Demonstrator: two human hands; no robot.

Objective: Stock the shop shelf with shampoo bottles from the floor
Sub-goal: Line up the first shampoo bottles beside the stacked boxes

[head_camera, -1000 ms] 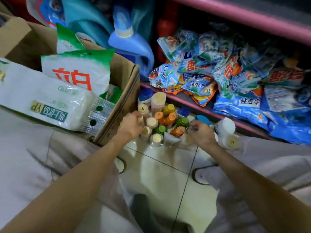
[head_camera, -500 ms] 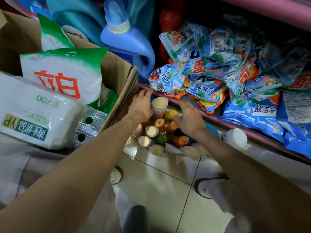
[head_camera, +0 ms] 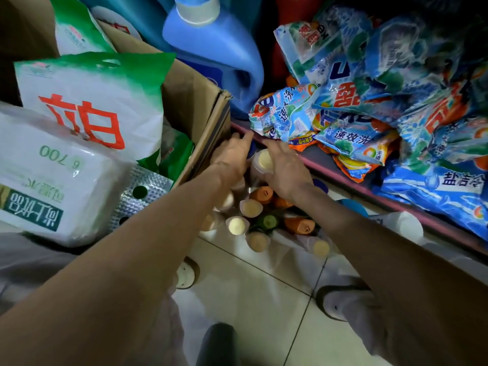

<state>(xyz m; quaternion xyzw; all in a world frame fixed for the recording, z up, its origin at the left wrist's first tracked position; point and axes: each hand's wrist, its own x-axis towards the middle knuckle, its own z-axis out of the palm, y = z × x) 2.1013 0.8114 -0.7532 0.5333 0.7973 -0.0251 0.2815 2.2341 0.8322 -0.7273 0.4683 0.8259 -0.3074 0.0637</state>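
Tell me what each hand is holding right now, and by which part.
Both hands, left and right, flank the tall white cream-capped plastic bottle near its top. Whether either grip has closed cannot be told.

The left hand (head_camera: 231, 157) covers the bottles beneath it, so whether its fingers grip anything cannot be told. The right hand (head_camera: 286, 173) hides most of the tall cream-capped bottle (head_camera: 264, 161) it reaches around; contact is unclear. The big blue plastic detergent jug (head_camera: 214, 51) is cut off by the top edge. The brown cardboard box (head_camera: 200, 101) runs off the left edge. Labels on the cluster of small cream, orange and green capped bottles (head_camera: 253, 215) are too blurred to read.
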